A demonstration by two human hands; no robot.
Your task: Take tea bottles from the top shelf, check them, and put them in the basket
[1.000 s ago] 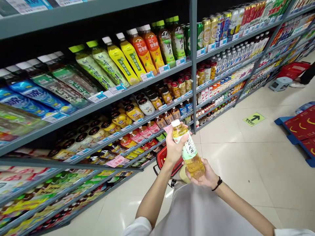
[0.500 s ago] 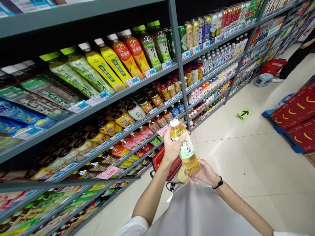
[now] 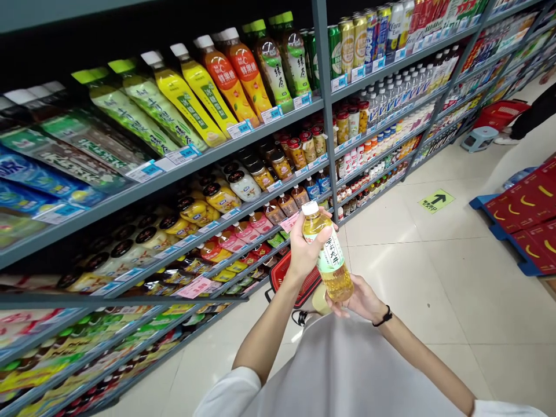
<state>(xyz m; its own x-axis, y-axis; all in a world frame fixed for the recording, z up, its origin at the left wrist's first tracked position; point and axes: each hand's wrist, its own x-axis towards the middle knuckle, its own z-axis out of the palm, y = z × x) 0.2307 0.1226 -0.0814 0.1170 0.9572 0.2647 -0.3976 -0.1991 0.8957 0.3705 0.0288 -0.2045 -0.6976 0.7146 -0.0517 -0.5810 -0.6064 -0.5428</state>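
I hold a clear bottle of yellow tea (image 3: 328, 255) with a white cap and a white-green label in front of me. My left hand (image 3: 304, 250) is wrapped round its upper half below the cap. My right hand (image 3: 362, 300), with a black band on its wrist, cups the bottle's base from below. The bottle stands nearly upright, tilted slightly left at the top. A red shopping basket (image 3: 286, 278) sits on the floor behind my hands, partly hidden by them.
Grey shelves (image 3: 243, 139) full of drink bottles, jars and cans run along the left. A green arrow sticker (image 3: 436, 200) marks the tiled floor. Red cartons on a blue pallet (image 3: 521, 220) stand at right. Far down the aisle are a stool (image 3: 479, 138), another red basket (image 3: 501, 113) and a person's leg.
The view swung left, then slightly back and down, and the bottle sits a little higher in it. Both hands keep the same grip.
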